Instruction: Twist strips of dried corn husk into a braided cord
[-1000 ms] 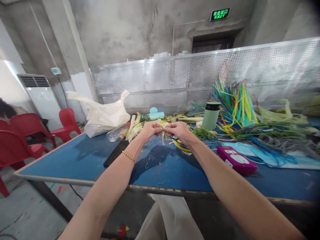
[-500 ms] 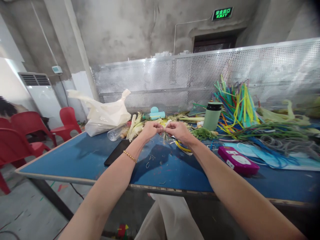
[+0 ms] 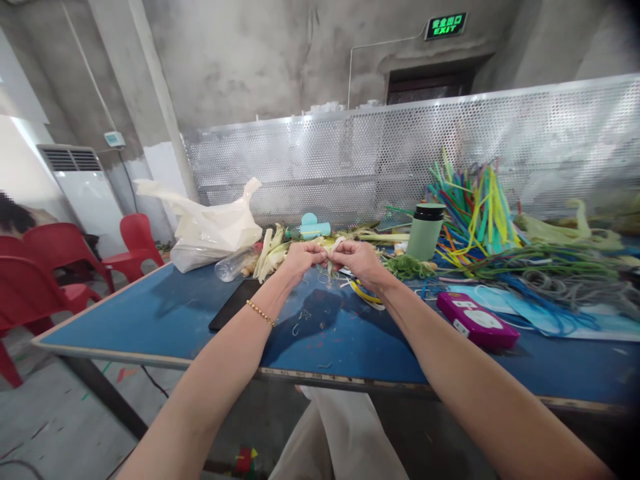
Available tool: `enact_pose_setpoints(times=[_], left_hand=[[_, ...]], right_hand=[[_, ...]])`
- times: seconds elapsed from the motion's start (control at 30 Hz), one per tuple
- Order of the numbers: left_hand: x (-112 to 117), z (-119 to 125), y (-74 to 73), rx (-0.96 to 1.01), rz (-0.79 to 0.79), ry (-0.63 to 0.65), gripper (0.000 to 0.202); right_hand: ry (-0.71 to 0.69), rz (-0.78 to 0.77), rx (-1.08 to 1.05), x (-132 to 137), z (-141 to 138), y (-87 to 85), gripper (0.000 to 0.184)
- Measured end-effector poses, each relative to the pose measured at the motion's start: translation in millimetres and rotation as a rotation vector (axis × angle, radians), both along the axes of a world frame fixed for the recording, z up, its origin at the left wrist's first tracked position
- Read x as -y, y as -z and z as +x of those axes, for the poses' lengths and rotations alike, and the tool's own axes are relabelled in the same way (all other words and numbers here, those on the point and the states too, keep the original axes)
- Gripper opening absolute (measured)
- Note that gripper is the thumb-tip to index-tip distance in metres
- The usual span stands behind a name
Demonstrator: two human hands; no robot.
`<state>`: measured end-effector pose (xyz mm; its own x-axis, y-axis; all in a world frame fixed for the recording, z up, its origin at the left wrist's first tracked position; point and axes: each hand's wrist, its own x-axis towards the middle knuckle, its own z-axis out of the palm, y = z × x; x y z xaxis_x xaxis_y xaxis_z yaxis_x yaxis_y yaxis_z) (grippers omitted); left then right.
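Observation:
Out over the blue table, my left hand and my right hand meet fingertip to fingertip. Both are closed in a pinch on a small pale strip that looks like corn husk. Thin fibres hang below the fingertips, and the fingers hide most of the piece. Left of my hands lies a bunch of pale husks. A yellow curved strip rests on the table by my right wrist.
A white plastic bag, a clear bottle and a black tablet-like slab are at left. On the right stand a green flask, colourful strips, green cords and a magenta box. A perforated metal panel stands behind.
My fingertips have drawn slightly closer together around the pale strip. The arms and the things on the table stay where they were.

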<state>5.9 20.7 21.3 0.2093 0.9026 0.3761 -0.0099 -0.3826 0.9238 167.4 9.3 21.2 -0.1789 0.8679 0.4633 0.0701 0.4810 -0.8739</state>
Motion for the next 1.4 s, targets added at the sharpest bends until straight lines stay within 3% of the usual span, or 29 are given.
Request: enact_pose_setpoints(times=[0.13,0.27,0.33,0.47,0.6,0.8,1.17,1.4], left_hand=[[1.6,-0.3,-2.4,0.067,-0.033,0.044,0.018],[1.1,-0.2,-5.7,0.241,-0.186,0.102,0.039],[0.6,0.6,-4.8,0.233,-0.237,0.099,0.046],[0.4,3.2,2.9,0.078,-0.14,0.091,0.029],[-0.2,4.2,7.2,0.138,-0.094,0.043,0.025],[-2.1,4.8,6.5,0.045,-0.06,-0.007,0.013],[-4.5,9.4,9.7,0.116,-0.046,-0.062,0.01],[-6.1,7.6,10.2,0.146,-0.096,-0.011,0.01]], right_hand=[[-0.043,-0.06,-0.083,-2.0,1.1,-0.4,0.031],[-0.025,-0.145,-0.207,-4.7,4.0,-1.3,0.037],[0.003,-0.173,-0.251,-5.4,5.3,-1.6,0.039],[-0.007,-0.186,-0.245,-4.5,5.3,-1.7,0.036],[0.047,-0.123,-0.099,-2.4,3.2,-1.1,0.031],[0.089,-0.085,0.008,-1.7,2.6,1.0,0.026],[0.091,-0.073,0.011,-0.9,-0.5,-0.4,0.01],[0.081,-0.071,0.023,2.9,0.3,-3.0,0.008]])
